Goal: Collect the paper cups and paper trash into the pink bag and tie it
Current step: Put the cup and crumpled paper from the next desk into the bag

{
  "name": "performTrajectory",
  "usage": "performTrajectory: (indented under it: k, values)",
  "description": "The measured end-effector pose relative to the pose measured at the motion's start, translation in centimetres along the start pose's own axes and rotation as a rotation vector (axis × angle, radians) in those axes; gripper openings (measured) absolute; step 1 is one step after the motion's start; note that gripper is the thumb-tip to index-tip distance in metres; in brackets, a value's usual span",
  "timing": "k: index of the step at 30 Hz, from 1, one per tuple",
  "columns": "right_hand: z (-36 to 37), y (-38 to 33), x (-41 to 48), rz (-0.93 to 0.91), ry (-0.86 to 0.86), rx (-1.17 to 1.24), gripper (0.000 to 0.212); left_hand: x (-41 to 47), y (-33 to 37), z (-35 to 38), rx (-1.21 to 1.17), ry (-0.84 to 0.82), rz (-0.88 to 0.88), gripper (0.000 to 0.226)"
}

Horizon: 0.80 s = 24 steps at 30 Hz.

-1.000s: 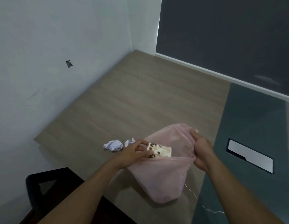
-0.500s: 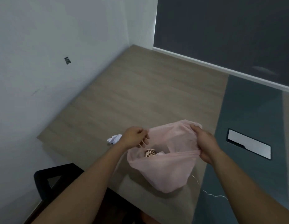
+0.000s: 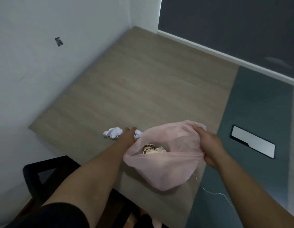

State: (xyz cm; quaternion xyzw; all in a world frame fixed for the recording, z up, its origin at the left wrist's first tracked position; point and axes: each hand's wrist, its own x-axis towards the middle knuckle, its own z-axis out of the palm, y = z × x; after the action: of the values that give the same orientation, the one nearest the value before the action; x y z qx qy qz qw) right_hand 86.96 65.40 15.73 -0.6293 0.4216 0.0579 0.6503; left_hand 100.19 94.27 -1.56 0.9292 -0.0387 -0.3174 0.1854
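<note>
- Right now the right hand pinched the pink bag at the right side of its rim, grip pressed together on gathered plastic, mouth held open toward the left.
- Bag sat near the front edge of the tabletop, sagging on its base.
- Left hand reached far-left past the bag mouth, over the smaller paper wad; fingers mostly hidden, so could not tell whether that grip was spread or closed on it.
- Step in hand, by my read: picking up loose paper trash.
- To do it well: keep the rim lifted and taut so the mouth doesn't collapse, close fully round the wad before lifting, drop it deep inside, not on the lip.
- Count: two crumpled paper wads on the tabletop, the larger paper wad just left of the hand.
- One spotted paper cup visible inside the bag, with pale paper beside it; more could be hidden.
- One bag, not yet tied.
</note>
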Motion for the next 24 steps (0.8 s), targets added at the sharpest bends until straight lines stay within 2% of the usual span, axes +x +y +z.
performTrajectory:
  k: [2,5,7,9,10,11,12,14,16,17,19,21,24]
  values:
    - [-0.3,0.0,0.1,0.004,0.003,-0.008,0.02,0.6,-0.3,0.8,-0.066,0.044,0.007,0.048]
    - [-0.5,0.1,0.2,0.003,0.002,-0.011,0.02,2.4,-1.4,1.5,-0.281,0.132,-0.068,0.063]
    - [-0.4,0.1,0.1,0.016,0.002,0.001,0.021,1.0,0.2,-0.5,-0.521,0.207,-0.057,0.058]
    - [-0.1,0.0,-0.2,0.019,0.005,0.005,0.021,-1.4,2.6,-3.5,-0.918,0.217,-0.059,0.043]
    - [0.0,-0.2,-0.4,0.018,0.005,0.003,0.022,-2.1,3.2,-4.9,-1.157,0.142,-0.028,0.036]
    - [0.1,-0.3,-0.6,0.015,0.007,0.003,0.022,-3.4,3.8,-6.2,-1.37,-0.002,0.035,0.031]
    - [0.2,-0.5,-0.8,0.01,0.012,0.004,0.023,-4.8,4.1,-7.3,-1.477,-0.162,0.097,0.03]
    - [0.5,-0.9,-1.4,0.005,0.015,0.001,0.024,-7.8,4.2,-8.3,-1.414,-0.431,0.215,0.035]
    - [0.9,-1.2,-2.1,0.003,0.012,-0.002,0.026,-10.2,4.3,-7.8,-1.178,-0.569,0.275,0.045]
    - [1.1,-1.3,-2.4,0.001,0.01,0.002,0.027,-11.2,4.4,-7.2,-1.042,-0.583,0.289,0.049]
    - [1.5,-1.6,-3.4,-0.006,-0.001,0.011,0.027,-12.3,5.2,-5.8,-0.727,-0.509,0.295,0.047]
    - [2.0,-1.9,-4.4,-0.013,-0.016,0.01,0.026,-12.7,5.6,-4.2,-0.443,-0.358,0.275,0.046]
    - [2.8,-1.9,-5.7,-0.018,-0.022,0.0,0.026,-12.8,5.8,-3.0,-0.322,-0.275,0.228,0.056]
